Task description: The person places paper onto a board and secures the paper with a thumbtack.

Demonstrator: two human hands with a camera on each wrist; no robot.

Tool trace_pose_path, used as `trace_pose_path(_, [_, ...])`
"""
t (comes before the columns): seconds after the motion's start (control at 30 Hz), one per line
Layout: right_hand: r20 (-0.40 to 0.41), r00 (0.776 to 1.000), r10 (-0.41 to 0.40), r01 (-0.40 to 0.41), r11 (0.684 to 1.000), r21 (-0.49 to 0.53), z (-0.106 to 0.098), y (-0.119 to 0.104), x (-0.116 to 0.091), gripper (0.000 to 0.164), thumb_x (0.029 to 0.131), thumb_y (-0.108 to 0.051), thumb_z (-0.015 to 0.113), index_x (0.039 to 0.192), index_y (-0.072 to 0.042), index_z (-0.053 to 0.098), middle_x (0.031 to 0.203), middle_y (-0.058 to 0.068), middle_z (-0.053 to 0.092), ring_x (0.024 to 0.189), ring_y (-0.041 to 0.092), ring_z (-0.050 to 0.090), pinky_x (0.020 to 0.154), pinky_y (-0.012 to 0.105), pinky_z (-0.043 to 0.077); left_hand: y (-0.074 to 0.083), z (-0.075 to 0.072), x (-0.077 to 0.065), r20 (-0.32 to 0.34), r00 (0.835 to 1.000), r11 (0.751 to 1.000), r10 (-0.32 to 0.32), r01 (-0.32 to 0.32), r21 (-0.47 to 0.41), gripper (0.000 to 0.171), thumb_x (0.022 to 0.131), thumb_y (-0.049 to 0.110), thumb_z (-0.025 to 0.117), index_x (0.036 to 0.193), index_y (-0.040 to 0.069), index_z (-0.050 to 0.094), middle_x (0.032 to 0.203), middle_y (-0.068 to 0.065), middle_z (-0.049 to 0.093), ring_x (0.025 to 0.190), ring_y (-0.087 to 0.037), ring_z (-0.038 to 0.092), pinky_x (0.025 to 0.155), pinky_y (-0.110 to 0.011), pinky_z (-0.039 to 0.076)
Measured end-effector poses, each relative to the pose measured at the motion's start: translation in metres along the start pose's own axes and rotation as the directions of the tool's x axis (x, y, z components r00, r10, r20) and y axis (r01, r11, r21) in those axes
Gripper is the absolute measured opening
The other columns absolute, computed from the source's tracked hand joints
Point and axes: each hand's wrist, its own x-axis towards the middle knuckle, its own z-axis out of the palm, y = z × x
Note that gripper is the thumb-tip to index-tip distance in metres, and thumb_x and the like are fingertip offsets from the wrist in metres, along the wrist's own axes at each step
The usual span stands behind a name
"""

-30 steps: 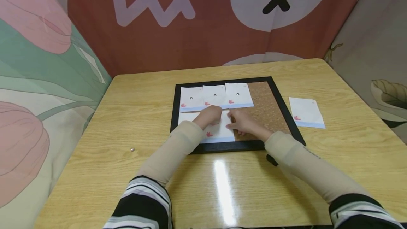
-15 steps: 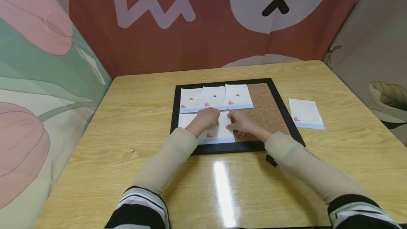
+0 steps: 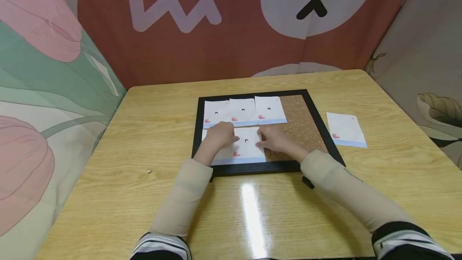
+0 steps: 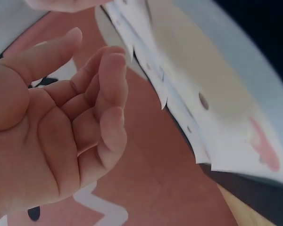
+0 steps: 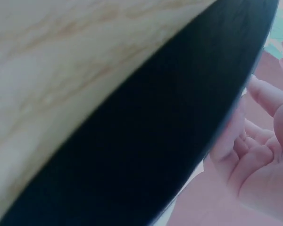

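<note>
In the head view, a white note sheet (image 3: 252, 153) with a pink print and blue lower band lies on a cork board (image 3: 303, 119), a round silver pushpin (image 3: 246, 141) in its middle. My left hand (image 3: 218, 136) is just left of that pin, over another sheet (image 3: 222, 158) that it partly covers. The left wrist view shows this hand (image 4: 70, 117) with loosely bent fingers and nothing in them. My right hand (image 3: 278, 138) rests its thumb and index finger, spread apart, on the sheet's right edge. Part of it is hidden behind the board's frame in the right wrist view.
Three pinned sheets (image 3: 242, 111) form the board's upper row. A loose sheet (image 3: 346, 129) lies on the wooden table (image 3: 126, 204) to the right, and a loose silver pushpin (image 3: 149, 171) to the left. A black frame (image 3: 252, 170) edges the board.
My left hand has come off the middle of the lower sheet and moved left, so the pushpin there now shows. My right hand has stayed at the sheet's right edge.
</note>
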Motion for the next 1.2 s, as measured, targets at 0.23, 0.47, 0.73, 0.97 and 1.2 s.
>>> trace_pose_path(0.23, [-0.181,0.969,-0.168,0.131,0.971,-0.201,-0.002,0.003,-0.003,0.021,0.082,-0.02,0.065,0.093,-0.003,0.061,0.074,0.005,0.051,0.069,0.019,0.045,0.058,0.03,0.038,-0.008,-0.006,-0.01,0.008,1.0,0.995,0.001,0.0,-0.098,0.025,0.085,0.031,0.061,0.085,0.006,0.063,0.068,-0.004,0.057,0.058,-0.015,0.052,0.05,-0.026,0.038])
trace_pose_path(0.47, [-0.281,0.932,-0.228,0.136,0.94,-0.312,-0.006,0.014,-0.008,0.031,0.08,-0.027,0.067,0.101,-0.004,0.062,0.107,0.019,0.052,0.101,0.034,0.045,0.082,0.047,0.038,-0.013,-0.007,-0.014,0.006,1.0,0.991,-0.007,0.008,-0.133,0.027,0.086,0.032,0.06,0.092,0.006,0.062,0.067,-0.004,0.057,0.059,-0.016,0.053,0.052,-0.027,0.038])
trace_pose_path(0.73, [-0.294,0.942,-0.162,0.063,0.946,-0.319,-0.012,0.033,-0.012,0.048,0.08,-0.033,0.066,0.112,0.002,0.057,0.109,0.021,0.051,0.103,0.035,0.045,0.085,0.048,0.037,-0.017,-0.005,-0.015,0.004,1.0,0.991,0.002,-0.002,-0.136,0.028,0.085,0.033,0.06,0.092,0.006,0.061,0.07,-0.004,0.057,0.062,-0.016,0.052,0.052,-0.027,0.038])
trace_pose_path(0.97, [-0.324,0.943,-0.071,-0.018,0.964,-0.266,-0.021,0.046,-0.017,0.046,0.083,-0.031,0.064,0.113,0.003,0.056,0.11,0.024,0.051,0.106,0.038,0.043,0.087,0.051,0.034,-0.019,-0.006,-0.017,0.016,1.0,0.987,-0.002,0.005,-0.158,0.027,0.085,0.033,0.06,0.091,0.007,0.061,0.064,-0.005,0.056,0.058,-0.016,0.051,0.05,-0.026,0.037])
trace_pose_path(1.2, [-0.385,0.921,-0.063,-0.044,0.964,-0.264,-0.03,0.057,-0.023,0.043,0.083,-0.028,0.064,0.112,0.003,0.056,0.11,0.025,0.05,0.103,0.039,0.043,0.081,0.052,0.035,-0.021,-0.007,-0.018,0.008,1.0,0.988,-0.005,0.006,-0.155,0.027,0.085,0.033,0.06,0.091,0.007,0.061,0.063,-0.005,0.056,0.057,-0.016,0.051,0.051,-0.027,0.037])
